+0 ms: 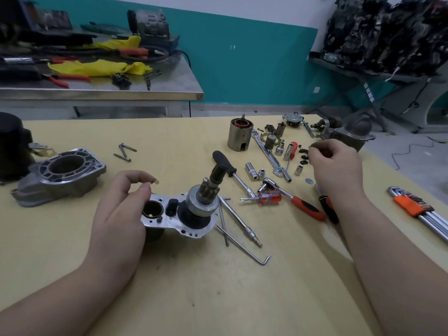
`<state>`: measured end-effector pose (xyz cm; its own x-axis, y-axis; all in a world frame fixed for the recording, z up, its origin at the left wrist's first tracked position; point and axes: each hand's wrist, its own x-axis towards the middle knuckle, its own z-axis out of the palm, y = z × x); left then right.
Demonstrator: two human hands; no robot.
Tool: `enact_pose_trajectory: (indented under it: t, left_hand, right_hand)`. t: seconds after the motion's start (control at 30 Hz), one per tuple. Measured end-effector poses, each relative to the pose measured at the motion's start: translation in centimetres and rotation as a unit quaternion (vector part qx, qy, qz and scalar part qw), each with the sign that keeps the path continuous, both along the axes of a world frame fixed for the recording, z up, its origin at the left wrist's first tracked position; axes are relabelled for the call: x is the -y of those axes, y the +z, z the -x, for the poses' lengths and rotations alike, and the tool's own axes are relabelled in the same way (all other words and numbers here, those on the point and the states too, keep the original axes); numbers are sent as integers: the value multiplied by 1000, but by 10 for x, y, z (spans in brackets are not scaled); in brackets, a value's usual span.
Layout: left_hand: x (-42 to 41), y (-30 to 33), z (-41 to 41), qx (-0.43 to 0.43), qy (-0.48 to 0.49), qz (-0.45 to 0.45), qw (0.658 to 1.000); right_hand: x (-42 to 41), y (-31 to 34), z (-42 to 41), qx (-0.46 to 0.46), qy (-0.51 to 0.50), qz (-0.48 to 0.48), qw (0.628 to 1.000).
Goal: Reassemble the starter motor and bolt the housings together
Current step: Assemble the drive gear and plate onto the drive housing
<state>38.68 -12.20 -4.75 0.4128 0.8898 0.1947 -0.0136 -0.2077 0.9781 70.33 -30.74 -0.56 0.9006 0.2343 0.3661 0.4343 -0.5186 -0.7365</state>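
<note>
Head view: left hand (121, 207) grips the one housing (174, 214) (pinion up) on the counter (194, 287); right hand (334, 163) fingers curl over small black parts (303, 156), grasp unclear; three bolts (124, 151) lie loose.

On the far left stands a steel workbench (126, 92) strewn with yellow rags (97, 66) and red-handled pliers (64, 80); a grey machine (151, 25) sits at its far edge. The wall (242, 64) behind is teal below and white above. At far right a folding stand (368, 76) bears a dark heap (388, 32), perhaps scrap engine parts. Grey floor (412, 161) shows at right.
</note>
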Motion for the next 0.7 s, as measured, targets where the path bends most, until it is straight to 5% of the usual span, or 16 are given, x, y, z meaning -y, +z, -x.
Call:
enact_pose_trajectory:
  t: [0.2,0.37,0.47,0.7]
  left_hand:
    - [-1,1,-2,10,-23,16,1000]
    - [-1,2,0,15,-49,28,998]
    - [-4,1,6,23,-32,21,999]
    - [-10,-1,11,47,15,41,998]
  right_hand:
    - [-44,34,-34,56,57,212,974]
    - [-80,40,-47,36,82,422,902]
    - [-86,34,-52,27,86,443,892]
    - [-93,41,-52,78,47,319,943]
